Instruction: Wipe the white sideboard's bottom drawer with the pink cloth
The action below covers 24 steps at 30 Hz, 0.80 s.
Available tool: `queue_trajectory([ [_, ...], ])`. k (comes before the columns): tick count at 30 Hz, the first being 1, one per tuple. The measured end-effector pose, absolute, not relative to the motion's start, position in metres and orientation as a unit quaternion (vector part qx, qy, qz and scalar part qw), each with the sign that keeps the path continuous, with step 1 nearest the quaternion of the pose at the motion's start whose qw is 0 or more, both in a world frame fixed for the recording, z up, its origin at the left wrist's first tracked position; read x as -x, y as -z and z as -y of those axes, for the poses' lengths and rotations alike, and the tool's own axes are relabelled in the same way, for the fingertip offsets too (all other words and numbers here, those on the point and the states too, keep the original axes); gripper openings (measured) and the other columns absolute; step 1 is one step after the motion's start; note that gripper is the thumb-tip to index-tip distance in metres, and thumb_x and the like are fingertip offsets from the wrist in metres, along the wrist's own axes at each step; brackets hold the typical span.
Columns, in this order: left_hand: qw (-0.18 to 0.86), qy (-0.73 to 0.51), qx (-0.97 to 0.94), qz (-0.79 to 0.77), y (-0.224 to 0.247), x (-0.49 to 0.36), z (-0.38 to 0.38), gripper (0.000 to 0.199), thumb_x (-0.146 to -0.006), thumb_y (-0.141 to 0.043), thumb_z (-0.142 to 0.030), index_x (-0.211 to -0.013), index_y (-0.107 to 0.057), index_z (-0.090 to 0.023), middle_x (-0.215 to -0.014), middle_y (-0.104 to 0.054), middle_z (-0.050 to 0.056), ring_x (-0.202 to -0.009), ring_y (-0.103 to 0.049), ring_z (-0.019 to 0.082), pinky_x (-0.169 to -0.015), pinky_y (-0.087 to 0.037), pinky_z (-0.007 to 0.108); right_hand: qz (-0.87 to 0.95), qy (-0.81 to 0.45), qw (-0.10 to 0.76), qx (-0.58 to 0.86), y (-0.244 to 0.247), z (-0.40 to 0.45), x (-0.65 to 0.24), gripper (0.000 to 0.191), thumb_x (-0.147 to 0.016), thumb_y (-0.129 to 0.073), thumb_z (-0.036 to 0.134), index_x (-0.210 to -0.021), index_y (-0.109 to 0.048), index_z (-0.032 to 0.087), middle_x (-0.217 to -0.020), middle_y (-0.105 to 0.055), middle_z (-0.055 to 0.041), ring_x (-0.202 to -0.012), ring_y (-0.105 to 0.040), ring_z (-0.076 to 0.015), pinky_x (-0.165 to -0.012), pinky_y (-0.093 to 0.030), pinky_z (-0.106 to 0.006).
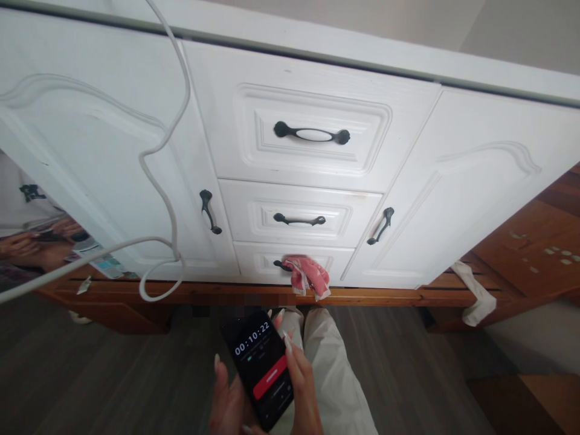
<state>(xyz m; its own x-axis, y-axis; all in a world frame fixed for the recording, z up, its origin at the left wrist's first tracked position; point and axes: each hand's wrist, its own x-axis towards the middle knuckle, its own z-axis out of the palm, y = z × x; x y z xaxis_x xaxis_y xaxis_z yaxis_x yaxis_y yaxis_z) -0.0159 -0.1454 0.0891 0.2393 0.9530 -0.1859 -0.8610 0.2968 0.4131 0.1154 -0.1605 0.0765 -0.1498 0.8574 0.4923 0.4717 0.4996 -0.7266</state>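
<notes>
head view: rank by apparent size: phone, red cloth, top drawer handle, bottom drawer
1. bottom drawer
2. phone, much nearer the camera, so inflated
3. top drawer handle and red cloth: look alike, not ranked

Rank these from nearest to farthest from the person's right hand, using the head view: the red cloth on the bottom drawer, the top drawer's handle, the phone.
1. phone: touching the right hand, low in the view.
2. red cloth: just above, on the bottom drawer.
3. top drawer's handle: highest, farthest.
</notes>
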Motion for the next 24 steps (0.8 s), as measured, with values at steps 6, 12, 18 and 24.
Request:
queue_trajectory([
  [6,0.786,-0.575,-0.110,-0.196,-0.099,0.014,0.144,0.082,-0.084,-0.035,-0.086,-0.134,-0.067,-0.029,-0.161,-0.047,0.004,-0.161,-0.017,0.033,-0.134,-0.016,0.055,0.733,-0.187,0.467,0.459,-0.079,0.161,-0.119,0.132,-0.060,-0.091,0.055,-0.165,-0.017,0.029,-0.158,-0.048,-0.0180,-0.143,-0.048,-0.0451,-0.115,-0.045,-0.057],
  [12,0.773,-0.582,-0.099,-0.233,-0.094,0.017,0.142,0.071,-0.089,-0.043,-0.078,-0.132,-0.069,-0.029,-0.157,-0.054,0.005,-0.158,-0.027,0.032,-0.134,-0.020,0.052,0.726,-0.172,0.455,0.486,-0.075,0.165,-0.125,0.122,-0.066,-0.086,0.063,-0.165,-0.022,0.032,-0.154,-0.053,-0.0186,-0.135,-0.056,-0.0455,-0.108,-0.049,-0.060],
  [18,0.777,-0.584,-0.104,-0.210,-0.086,0.014,0.141,0.068,-0.091,-0.039,-0.077,-0.128,-0.072,-0.030,-0.144,-0.066,0.004,-0.156,-0.034,0.028,-0.134,-0.020,0.047,0.718,-0.192,0.465,0.481,-0.068,0.161,-0.132,0.105,-0.072,-0.085,0.056,-0.161,-0.034,0.035,-0.151,-0.058,-0.0155,-0.134,-0.058,-0.0428,-0.107,-0.052,-0.059],
  [24,0.822,-0.518,-0.138,-0.193,-0.087,0.022,0.138,0.063,-0.089,-0.045,-0.074,-0.135,-0.065,-0.035,-0.150,-0.062,0.003,-0.154,-0.037,0.029,-0.133,-0.020,0.049,0.724,-0.242,0.484,0.428,-0.072,0.159,-0.140,0.107,-0.077,-0.085,0.033,-0.163,-0.023,0.041,-0.160,-0.048,-0.0105,-0.143,-0.051,-0.0367,-0.113,-0.051,-0.049],
])
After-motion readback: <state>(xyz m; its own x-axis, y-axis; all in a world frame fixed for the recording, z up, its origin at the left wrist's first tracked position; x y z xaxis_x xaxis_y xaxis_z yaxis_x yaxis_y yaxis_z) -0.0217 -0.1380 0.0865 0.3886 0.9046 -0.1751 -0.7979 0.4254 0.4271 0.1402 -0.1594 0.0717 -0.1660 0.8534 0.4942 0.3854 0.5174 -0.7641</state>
